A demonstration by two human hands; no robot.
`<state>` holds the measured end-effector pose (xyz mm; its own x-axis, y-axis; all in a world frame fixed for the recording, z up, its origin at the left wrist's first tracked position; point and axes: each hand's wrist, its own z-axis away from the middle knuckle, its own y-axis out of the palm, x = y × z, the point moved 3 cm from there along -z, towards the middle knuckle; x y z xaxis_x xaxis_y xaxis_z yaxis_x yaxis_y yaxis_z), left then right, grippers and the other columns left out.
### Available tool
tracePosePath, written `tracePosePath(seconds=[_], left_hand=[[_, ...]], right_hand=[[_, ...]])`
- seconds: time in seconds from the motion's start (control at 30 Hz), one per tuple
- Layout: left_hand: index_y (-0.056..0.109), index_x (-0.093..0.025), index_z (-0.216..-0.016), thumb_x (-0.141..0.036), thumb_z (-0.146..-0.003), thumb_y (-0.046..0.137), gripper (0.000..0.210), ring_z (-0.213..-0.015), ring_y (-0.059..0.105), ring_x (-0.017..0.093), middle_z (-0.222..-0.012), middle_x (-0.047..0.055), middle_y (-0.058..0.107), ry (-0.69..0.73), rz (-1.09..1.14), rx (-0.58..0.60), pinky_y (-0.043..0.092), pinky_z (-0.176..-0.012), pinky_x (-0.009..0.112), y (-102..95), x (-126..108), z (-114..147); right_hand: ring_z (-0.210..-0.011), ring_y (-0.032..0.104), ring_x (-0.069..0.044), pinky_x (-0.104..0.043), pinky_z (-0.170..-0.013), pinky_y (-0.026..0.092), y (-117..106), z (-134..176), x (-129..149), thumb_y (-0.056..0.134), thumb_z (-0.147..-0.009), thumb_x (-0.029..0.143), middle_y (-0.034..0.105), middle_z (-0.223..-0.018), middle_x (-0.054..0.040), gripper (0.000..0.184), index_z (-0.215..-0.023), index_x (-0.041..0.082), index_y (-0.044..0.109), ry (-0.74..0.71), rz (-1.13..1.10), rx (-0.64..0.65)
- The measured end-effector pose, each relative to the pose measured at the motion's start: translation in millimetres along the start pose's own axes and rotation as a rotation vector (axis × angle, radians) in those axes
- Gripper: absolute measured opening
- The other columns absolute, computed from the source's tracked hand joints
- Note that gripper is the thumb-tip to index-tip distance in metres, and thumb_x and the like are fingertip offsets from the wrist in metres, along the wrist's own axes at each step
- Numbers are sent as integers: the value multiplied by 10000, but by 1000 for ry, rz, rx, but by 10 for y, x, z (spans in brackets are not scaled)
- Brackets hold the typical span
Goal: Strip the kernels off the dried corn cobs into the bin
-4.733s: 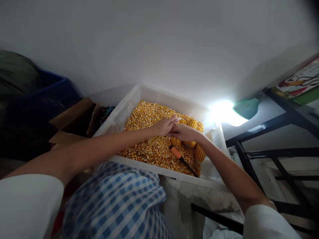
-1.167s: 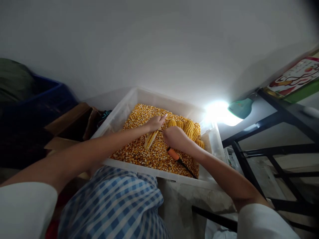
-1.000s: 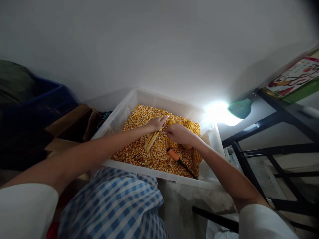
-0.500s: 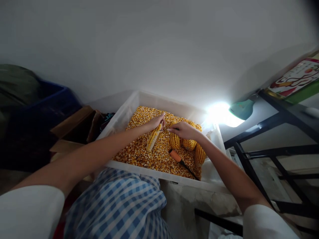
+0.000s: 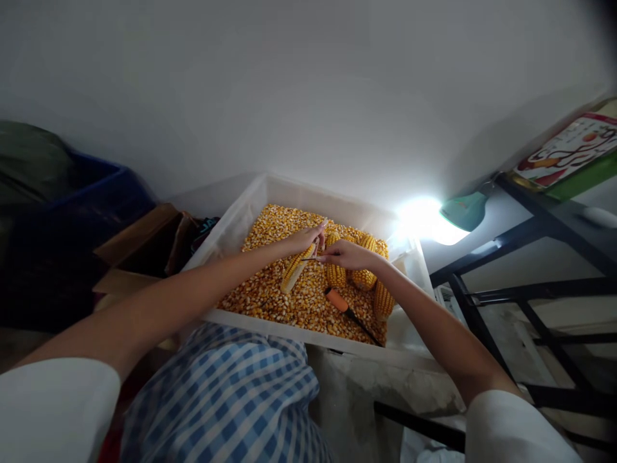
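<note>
The L hand point(image 5: 308, 241) is bent down at the wrist and its fingers are gripping the upper end of a corn cob point(image 5: 293, 275), which lies tilted over the kernels, lower end toward the person; the cob is yellow on one side, pale on the other. The R hand point(image 5: 348, 254) comes from the opp. side, palm down, w/ fingers closed on a thin tool point(image 5: 310, 259), whose tip is at the cob, just below the L hand. Both forearms reach over the rim of a whitish plastic tub point(image 5: 289, 328). In the tub there is a wide layer of loose kernels point(image 5: 263, 292); a few full ears point(image 5: 383, 301) lie at the R side, under and beside the R hand. An orange-handled tool point(image 5: 337, 299) lies near them, its dark shaft pointing to the near R corner. Btwn the cob and the L wall, the kernel surface gives some room. Outside, a cardboard box point(image 5: 139, 235) is close at L, a lit lamp point(image 5: 463, 212) is by the far R corner, and a black metal frame point(image 5: 530, 241) stands at R.
</note>
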<state>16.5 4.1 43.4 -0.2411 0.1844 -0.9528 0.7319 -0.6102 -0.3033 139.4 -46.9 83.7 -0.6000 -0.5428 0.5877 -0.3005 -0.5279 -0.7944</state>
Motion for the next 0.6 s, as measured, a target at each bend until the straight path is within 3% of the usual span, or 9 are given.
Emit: tracePosePath(seconds=[0.2, 0.3, 0.4, 0.5, 0.6], left_hand=[[537, -173, -656, -532, -834, 239, 499, -628, 509, 130, -581, 4, 531, 90, -110, 1, 395, -696, 226, 74, -110, 17], [559, -180, -708, -528, -832, 264, 472, -671, 498, 133, -638, 5, 531, 136, -148, 17, 386, -708, 223, 107, -139, 36], [546, -185, -729, -531, -841, 228, 483, -592, 485, 129, -595, 0, 498, 116, -140, 31, 389, -641, 234, 99, -132, 48], [515, -178, -728, -553, -838, 191, 507, -490, 477, 124, -551, -1, 484, 18, -62, -33, 388, -555, 250, 0, -62, 34], [506, -174, -728, -597, -819, 177, 544, -433, 478, 128, -498, -7, 461, -134, 2, -161, 376, -496, 253, -151, 76, 12]], right_hand=[[-580, 406, -68, -187, -573, 323, 23, -7, -11, 420, -831, 424, 511, -633, 17, 391, -743, 97, 616, -15, -66, 62], [-537, 382, -63, -190, -550, 310, 195, -57, 17, 439, -829, 361, 462, -555, 27, 365, -615, 96, 575, -50, -3, 185], [-500, 344, -57, -193, -519, 284, 287, -73, 40, 452, -824, 326, 399, -504, 40, 356, -557, 103, 529, -50, 43, 259], [-496, 324, -54, -188, -503, 270, 171, -36, 51, 436, -837, 368, 401, -530, 42, 351, -649, 105, 572, -6, 4, 154], [-521, 352, -62, -190, -522, 277, -15, 7, 30, 407, -849, 421, 444, -570, 29, 381, -758, 116, 616, 48, 11, -107]])
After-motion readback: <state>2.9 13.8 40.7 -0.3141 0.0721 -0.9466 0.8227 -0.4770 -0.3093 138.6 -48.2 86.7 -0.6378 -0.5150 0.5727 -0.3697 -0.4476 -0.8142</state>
